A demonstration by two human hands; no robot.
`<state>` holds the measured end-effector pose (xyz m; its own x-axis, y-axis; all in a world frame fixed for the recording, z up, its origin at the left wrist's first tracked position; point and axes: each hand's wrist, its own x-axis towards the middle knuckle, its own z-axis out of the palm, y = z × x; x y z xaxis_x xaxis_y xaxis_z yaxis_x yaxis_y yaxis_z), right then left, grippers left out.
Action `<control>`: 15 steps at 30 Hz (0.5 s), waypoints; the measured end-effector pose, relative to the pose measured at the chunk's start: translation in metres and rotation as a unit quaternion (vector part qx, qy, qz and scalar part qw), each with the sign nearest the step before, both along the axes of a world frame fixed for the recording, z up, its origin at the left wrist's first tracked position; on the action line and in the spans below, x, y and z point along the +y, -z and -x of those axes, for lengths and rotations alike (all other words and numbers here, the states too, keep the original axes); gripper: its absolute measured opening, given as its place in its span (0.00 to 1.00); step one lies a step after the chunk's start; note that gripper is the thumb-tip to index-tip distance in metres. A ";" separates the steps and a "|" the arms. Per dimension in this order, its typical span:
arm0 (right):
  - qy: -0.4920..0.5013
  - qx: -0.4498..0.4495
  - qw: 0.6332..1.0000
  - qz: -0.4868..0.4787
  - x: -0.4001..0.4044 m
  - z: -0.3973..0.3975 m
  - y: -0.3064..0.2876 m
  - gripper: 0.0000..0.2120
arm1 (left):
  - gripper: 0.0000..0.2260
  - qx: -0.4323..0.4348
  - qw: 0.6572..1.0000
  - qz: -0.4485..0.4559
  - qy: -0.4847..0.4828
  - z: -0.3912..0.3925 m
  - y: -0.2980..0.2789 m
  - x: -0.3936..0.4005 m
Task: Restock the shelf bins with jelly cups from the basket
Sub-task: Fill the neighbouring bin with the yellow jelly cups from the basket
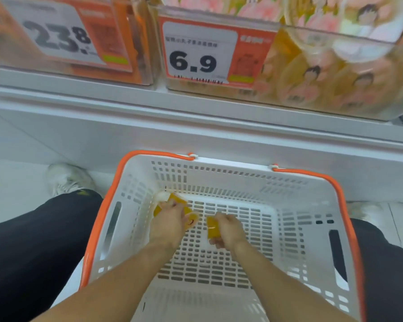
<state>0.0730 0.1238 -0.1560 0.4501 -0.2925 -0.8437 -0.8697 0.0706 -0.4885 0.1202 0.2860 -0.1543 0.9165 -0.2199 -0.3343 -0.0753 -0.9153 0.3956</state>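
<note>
two bare forearms come in from the bottom of the view, reaching down into the basket [219,263], a white slotted plastic one with an orange rim and handles, sitting on the floor between the person's knees in black trousers.

left hand [170,223] is down near the far-left corner of the basket floor, fingers curled over a little cluster of yellow jelly cups [172,201]. looks like more than one under there, and one lid with a printed face pokes out by the thumb side. can't tell exactly how many it's got. right hand [229,230] is just beside it, apart from the left, fingers wrapped around a single yellow jelly cup [212,227] held against the palm. so both hands are closed down on cups, not spread open.

apart from those cups i only see bare slotted basket floor.

above the basket is a white shelf edge [196,105], and on it clear shelf bins [335,73] full of orange-yellow jelly cups with cartoon-figure lids, pretty blurred. orange price tag [216,52] on the middle bin reads 6.9, and a second tag [63,36] to the left reads 23.8. a white sneaker [68,178] shows on the pale floor left of the basket.
</note>
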 end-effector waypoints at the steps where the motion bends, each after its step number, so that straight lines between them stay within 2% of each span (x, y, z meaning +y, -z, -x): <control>1: 0.057 0.001 0.996 -0.062 -0.008 0.001 -0.008 0.16 | 0.06 0.005 1.000 0.019 -0.008 0.000 -0.006 0.003; 3: 0.102 -0.020 0.984 -0.145 -0.024 0.003 -0.025 0.19 | 0.08 0.038 0.998 0.054 -0.014 -0.005 -0.020 0.010; 5: 0.101 -0.057 0.969 -0.218 -0.034 0.005 -0.049 0.21 | 0.12 0.089 0.990 0.106 -0.009 -0.014 -0.040 0.014; 7: 0.089 -0.095 0.948 -0.291 -0.039 0.004 -0.079 0.24 | 0.12 0.144 0.974 0.177 -0.003 -0.024 -0.072 0.016; 10: 0.084 -0.177 0.892 -0.408 -0.044 0.000 -0.133 0.25 | 0.12 0.242 0.920 0.308 -0.010 -0.036 -0.143 0.018; 12: 0.103 -0.228 0.849 -0.466 -0.049 -0.004 -0.171 0.21 | 0.13 0.287 0.880 0.379 -0.018 -0.041 -0.196 0.021; 15: 0.092 -0.289 0.825 -0.477 -0.054 -0.009 -0.224 0.16 | 0.15 0.310 0.851 0.423 0.002 -0.047 -0.263 0.027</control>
